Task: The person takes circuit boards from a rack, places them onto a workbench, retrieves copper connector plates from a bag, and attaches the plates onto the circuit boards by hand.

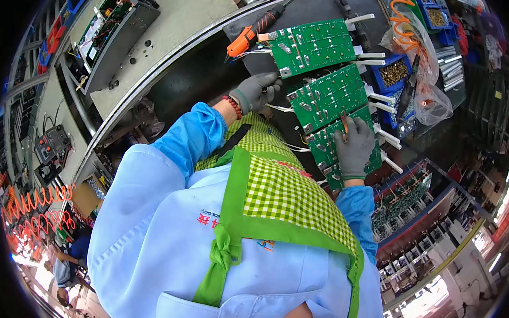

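Three green circuit boards lie in a row before me: the far board [315,46], the middle board [329,96] and the near board [322,146]. Each has white bars or plugs sticking out at its right side. My left hand [258,91], in a grey glove, is closed beside the left edges of the far and middle boards; what its curled fingers hold, if anything, is hidden. My right hand [356,147], also gloved in grey, lies over the near board with its fingers stretched out. That hand covers part of the board.
An orange and black power screwdriver [251,33] lies left of the far board. Blue bins of brass-coloured screws [393,72] stand at the right, beside a clear plastic bag [433,102] and an orange coiled hose [401,20]. An open metal-cased device [114,33] sits on the left bench.
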### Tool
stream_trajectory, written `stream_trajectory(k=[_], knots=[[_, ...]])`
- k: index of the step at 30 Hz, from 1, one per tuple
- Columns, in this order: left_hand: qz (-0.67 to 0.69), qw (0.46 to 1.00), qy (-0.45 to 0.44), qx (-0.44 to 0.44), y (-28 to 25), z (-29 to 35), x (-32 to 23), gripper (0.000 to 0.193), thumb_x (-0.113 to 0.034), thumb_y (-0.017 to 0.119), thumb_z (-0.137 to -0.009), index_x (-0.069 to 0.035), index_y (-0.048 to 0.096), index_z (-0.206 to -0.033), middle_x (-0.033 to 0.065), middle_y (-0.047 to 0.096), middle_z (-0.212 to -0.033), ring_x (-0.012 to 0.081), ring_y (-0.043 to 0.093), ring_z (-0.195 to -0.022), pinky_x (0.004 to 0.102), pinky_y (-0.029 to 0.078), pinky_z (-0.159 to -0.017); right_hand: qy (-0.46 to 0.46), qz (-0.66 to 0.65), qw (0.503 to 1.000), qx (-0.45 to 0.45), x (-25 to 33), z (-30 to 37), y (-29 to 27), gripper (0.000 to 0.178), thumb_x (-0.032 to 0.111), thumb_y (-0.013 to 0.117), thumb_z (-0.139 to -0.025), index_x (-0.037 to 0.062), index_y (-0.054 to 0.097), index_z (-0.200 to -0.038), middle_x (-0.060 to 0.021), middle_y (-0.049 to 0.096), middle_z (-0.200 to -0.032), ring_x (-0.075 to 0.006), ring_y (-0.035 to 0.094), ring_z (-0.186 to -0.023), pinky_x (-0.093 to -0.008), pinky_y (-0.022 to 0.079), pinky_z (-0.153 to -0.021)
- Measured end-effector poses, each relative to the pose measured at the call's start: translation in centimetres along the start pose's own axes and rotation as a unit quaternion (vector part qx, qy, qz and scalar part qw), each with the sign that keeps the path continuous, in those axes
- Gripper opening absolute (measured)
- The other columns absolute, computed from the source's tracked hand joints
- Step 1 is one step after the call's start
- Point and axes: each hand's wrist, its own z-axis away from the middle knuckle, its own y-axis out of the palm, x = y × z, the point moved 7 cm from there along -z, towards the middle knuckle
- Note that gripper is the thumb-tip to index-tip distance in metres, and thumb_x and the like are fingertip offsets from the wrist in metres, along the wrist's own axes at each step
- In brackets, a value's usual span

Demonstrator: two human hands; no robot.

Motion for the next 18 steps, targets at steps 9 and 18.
stream_trajectory(k=[9,18], knots=[[0.1,0.994,-0.038,0.011,1.4,-0.6,1.7,0.019,-0.017,0.052,-0.095,-0.003,0.052,-0.108,0.0035,0.057,-0.089,0.0055,0.052,-0.069,0.0135,0.047,-0.053,0.031,0.074,0.993,0.092,-1.1,-2.0,2.9,0.017,0.022,0.062,-0.076,0.0114,0.062,-0.089,-0.0078,0.057,-0.099,-0.0284,0.049,-0.1,-0.0435,0.039,-0.085],[0.097,0.99,-0.011,0.107,0.8,-2.5,1.4,0.024,-0.02,0.059,-0.092,-0.006,0.051,-0.11,0.0023,0.056,-0.086,0.0066,0.052,-0.068,0.0141,0.045,-0.054,0.004,0.095,0.993,0.065,-0.7,-2.0,3.0,0.015,0.022,0.059,-0.079,0.01,0.061,-0.087,-0.0079,0.057,-0.1,-0.0286,0.049,-0.101,-0.0444,0.039,-0.085]])
